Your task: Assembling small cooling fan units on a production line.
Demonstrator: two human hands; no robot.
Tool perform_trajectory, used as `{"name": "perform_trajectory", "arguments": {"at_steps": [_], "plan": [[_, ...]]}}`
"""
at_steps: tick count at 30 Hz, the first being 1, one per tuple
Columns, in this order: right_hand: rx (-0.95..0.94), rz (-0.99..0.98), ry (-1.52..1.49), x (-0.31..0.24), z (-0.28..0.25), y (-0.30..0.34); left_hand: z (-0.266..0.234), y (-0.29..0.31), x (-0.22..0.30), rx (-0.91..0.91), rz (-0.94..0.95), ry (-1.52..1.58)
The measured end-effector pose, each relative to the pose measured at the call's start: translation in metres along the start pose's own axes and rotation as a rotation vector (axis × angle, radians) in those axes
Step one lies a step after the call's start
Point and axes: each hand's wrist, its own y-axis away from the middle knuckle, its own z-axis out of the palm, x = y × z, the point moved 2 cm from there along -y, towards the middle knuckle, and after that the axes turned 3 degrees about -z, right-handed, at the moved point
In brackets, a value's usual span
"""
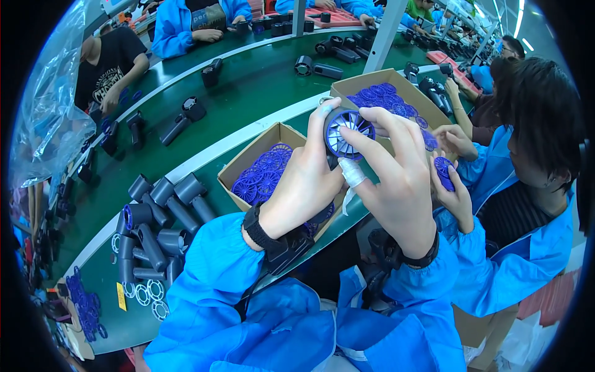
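Both my hands hold a round dark housing [336,144] up in front of me. Its face shows a purple spoked rim with pale fan-like blades inside. My left hand [297,183] is closed round its left side. My right hand [396,173] grips the right side, with one finger pressed to the middle of the face and a white wrap on the thumb. Below them stands a cardboard box [234,193] of purple spoked rings [263,173], partly hidden by my left wrist.
Grey handled housings [167,192] lie piled at left, near white rings [142,294] and purple rings [87,304]. A second box [353,82] holds more purple rings. At right, a co-worker's hand [458,195] holds a purple ring [444,173]. A metal post [390,37] rises beyond.
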Motion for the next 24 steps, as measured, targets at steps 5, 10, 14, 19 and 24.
{"name": "perform_trajectory", "arguments": {"at_steps": [5,10,14,19,24], "plan": [[0.062,-0.248,0.061,0.024,0.003,-0.007,-0.003,0.001,0.008,-0.058,-0.026,0.229],[0.101,-0.032,-0.512,0.036,0.029,0.005,0.003,0.003,0.008,0.002,0.106,0.363],[0.174,0.58,-1.399,0.012,0.035,0.007,-0.006,0.003,0.012,-0.031,0.102,0.432],[0.221,0.489,-1.363,0.022,0.04,0.007,-0.018,-0.003,0.002,-0.084,0.034,0.361],[0.252,0.351,-1.386,0.02,0.035,0.013,-0.026,-0.006,0.013,-0.128,0.369,-0.059]]}}
